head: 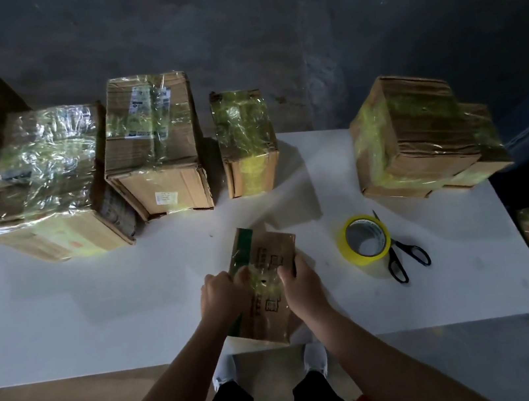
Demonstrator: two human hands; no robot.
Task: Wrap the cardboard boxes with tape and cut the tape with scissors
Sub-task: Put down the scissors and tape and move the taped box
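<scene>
Hands: left (222, 293) and right (300, 284) both clasping small box (265, 255) at near worktop (98, 296) edge | likely step: press tape band (264, 282) flat, rub out wrinkles | tape roll (364, 240) and scissors (404, 258) touching, just right of box

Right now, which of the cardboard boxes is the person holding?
The small box with the green stripe, nearest the person: the left hand and right hand grip it. The other boxes stand farther back, untouched.
</scene>
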